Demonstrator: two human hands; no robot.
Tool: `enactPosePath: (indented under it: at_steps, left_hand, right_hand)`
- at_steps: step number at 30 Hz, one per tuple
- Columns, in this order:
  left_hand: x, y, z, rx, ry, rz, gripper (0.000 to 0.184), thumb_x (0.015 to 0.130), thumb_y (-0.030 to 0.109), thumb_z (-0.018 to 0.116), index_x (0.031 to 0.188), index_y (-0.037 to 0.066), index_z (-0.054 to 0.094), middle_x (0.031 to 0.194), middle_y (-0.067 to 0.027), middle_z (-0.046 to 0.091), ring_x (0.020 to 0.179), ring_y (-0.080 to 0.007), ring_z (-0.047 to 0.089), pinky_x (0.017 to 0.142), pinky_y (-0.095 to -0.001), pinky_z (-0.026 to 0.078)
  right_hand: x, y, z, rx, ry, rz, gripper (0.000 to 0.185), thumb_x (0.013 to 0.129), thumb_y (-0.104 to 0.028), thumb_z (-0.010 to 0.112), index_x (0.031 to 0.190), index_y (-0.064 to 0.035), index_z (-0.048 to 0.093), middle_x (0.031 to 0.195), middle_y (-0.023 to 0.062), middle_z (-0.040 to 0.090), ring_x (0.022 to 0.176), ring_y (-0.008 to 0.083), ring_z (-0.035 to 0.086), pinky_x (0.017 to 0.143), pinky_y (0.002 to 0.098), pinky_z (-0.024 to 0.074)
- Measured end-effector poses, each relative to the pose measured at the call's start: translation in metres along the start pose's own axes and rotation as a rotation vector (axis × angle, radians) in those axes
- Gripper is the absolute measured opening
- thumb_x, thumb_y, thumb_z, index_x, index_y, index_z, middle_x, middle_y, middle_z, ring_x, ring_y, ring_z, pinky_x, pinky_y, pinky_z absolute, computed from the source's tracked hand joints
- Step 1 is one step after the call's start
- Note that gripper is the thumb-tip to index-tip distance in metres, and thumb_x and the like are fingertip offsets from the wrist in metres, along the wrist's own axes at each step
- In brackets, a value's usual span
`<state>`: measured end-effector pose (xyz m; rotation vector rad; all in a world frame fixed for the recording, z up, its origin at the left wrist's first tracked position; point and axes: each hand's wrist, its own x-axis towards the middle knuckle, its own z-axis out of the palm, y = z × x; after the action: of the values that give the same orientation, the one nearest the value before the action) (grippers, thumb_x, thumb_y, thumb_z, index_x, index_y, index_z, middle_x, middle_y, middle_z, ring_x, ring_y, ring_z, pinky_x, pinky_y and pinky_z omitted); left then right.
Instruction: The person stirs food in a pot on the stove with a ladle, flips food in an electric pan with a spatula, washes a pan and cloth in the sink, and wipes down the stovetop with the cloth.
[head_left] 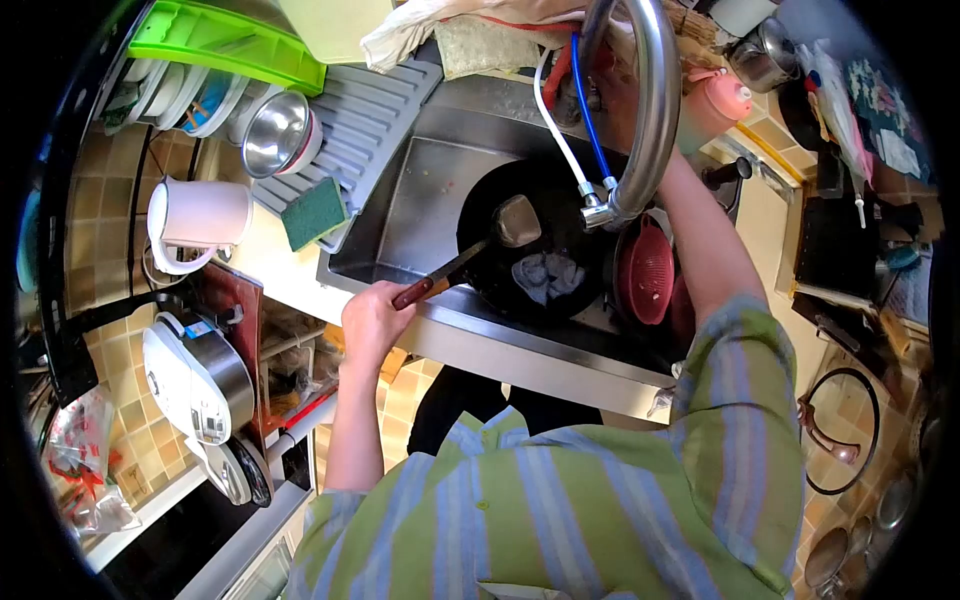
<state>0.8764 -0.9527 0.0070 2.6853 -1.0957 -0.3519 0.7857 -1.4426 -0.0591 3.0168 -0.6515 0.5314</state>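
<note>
My left hand (372, 322) is closed round the wooden handle of a metal spatula (519, 222), whose blade lies over a black wok (482, 205) in the sink. A crumpled grey cloth (548, 276) rests in the wok. My right arm reaches behind the curved faucet (655, 110). My right hand (618, 112) is near the faucet's base, largely covered by the spout, so its fingers do not show clearly. A red plastic strainer basket (645, 268) stands beside the wok, below my right forearm.
The steel sink (410, 200) has a grey ridged drainboard (365, 115) on its left, with a green sponge (314, 214) and a metal bowl (277, 135). A white kettle (205, 220) and a rice cooker (195, 375) stand left. A pink bottle (715, 100) is at the back right.
</note>
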Motion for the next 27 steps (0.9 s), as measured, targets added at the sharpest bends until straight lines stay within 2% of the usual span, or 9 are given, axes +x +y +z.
enactPosePath:
  at_steps: [6,8,13,16,18,20,21,24,27]
  left_hand:
    - [0.01,-0.013,-0.007,-0.146,-0.245,-0.162,0.024,0.08,0.031,0.075,0.095,0.014,0.08,0.088,-0.0134,0.073,0.081,-0.0344,0.07,0.074,-0.0426,0.055]
    - [0.005,-0.007,-0.015,-0.193,-0.323,-0.235,0.027,0.082,0.033,0.075,0.1,0.014,0.079,0.089,-0.0157,0.073,0.083,-0.036,0.07,0.075,-0.0434,0.055]
    - [-0.046,0.022,-0.008,-0.185,-0.107,-0.175,0.026,0.084,0.031,0.073,0.098,0.009,0.077,0.088,-0.0177,0.07,0.082,-0.0388,0.068,0.072,-0.0451,0.054]
    - [-0.064,0.04,0.001,-0.575,-0.281,-0.461,0.027,0.09,0.027,0.07,0.099,0.002,0.074,0.074,-0.0152,0.067,0.066,-0.0285,0.07,0.059,-0.0385,0.054]
    - [-0.069,0.062,0.008,-0.774,-0.325,-0.505,0.027,0.094,0.025,0.068,0.096,-0.002,0.067,0.065,-0.0104,0.062,0.048,-0.0171,0.065,0.047,-0.0325,0.05]
    - [-0.065,0.075,0.006,-0.738,-0.365,-0.469,0.027,0.094,0.023,0.068,0.09,-0.002,0.062,0.064,-0.0109,0.061,0.048,-0.0184,0.064,0.046,-0.033,0.049]
    - [-0.066,0.075,0.01,-0.745,-0.369,-0.463,0.026,0.094,0.022,0.068,0.088,-0.003,0.061,0.064,-0.0114,0.061,0.046,-0.0182,0.063,0.045,-0.033,0.048]
    - [-0.06,0.072,0.011,-0.817,-0.434,-0.619,0.032,0.094,0.029,0.069,0.088,-0.002,0.063,0.065,-0.0141,0.061,0.053,-0.0231,0.065,0.052,-0.037,0.05]
    - [-0.057,0.055,0.035,-0.55,-0.343,-0.427,0.041,0.093,0.039,0.068,0.087,-0.001,0.064,0.066,-0.0156,0.06,0.065,-0.0292,0.067,0.062,-0.0422,0.051]
  right_hand:
    - [-0.001,0.015,0.004,-0.252,-0.175,0.026,0.04,0.088,-0.015,0.06,0.128,-0.0109,0.063,0.122,0.0148,0.068,0.099,0.0315,0.069,0.083,0.0461,0.0554]
    - [0.008,0.011,-0.014,-0.276,-0.179,-0.002,0.034,0.087,-0.012,0.059,0.121,-0.0092,0.063,0.115,0.016,0.067,0.097,0.0332,0.068,0.081,0.0472,0.0541]
    - [-0.029,-0.032,-0.066,0.018,0.118,0.034,0.02,0.085,-0.005,0.058,0.105,-0.0049,0.064,0.099,0.019,0.064,0.09,0.0375,0.064,0.079,0.0499,0.0507]
    - [-0.104,-0.096,-0.082,0.346,0.2,0.205,0.013,0.084,0.0,0.056,0.095,-0.0023,0.064,0.089,0.0209,0.062,0.086,0.0401,0.062,0.077,0.0515,0.0486]
    - [-0.176,-0.129,-0.036,0.528,0.007,0.446,0.018,0.082,0.002,0.058,0.097,-0.0024,0.067,0.091,0.0214,0.065,0.092,0.0416,0.064,0.082,0.0503,0.0497]
    - [-0.212,-0.145,-0.009,0.465,-0.411,0.426,0.024,0.083,0.001,0.057,0.105,0.001,0.068,0.114,0.0225,0.065,0.109,0.0416,0.062,0.095,0.0482,0.0501]
    - [-0.217,-0.149,0.006,0.506,-0.441,0.436,0.031,0.084,-0.001,0.057,0.114,0.0023,0.065,0.129,0.0229,0.06,0.119,0.0412,0.058,0.101,0.0471,0.0485]
    - [-0.214,-0.142,0.064,0.565,-0.506,0.474,0.042,0.086,-0.008,0.06,0.127,0.0035,0.057,0.141,0.0254,0.051,0.127,0.0413,0.054,0.105,0.0459,0.0467]
    - [-0.225,-0.148,0.13,0.774,-0.447,0.697,0.035,0.087,-0.014,0.062,0.118,0.0005,0.061,0.125,0.0281,0.061,0.115,0.0438,0.061,0.096,0.049,0.0509]
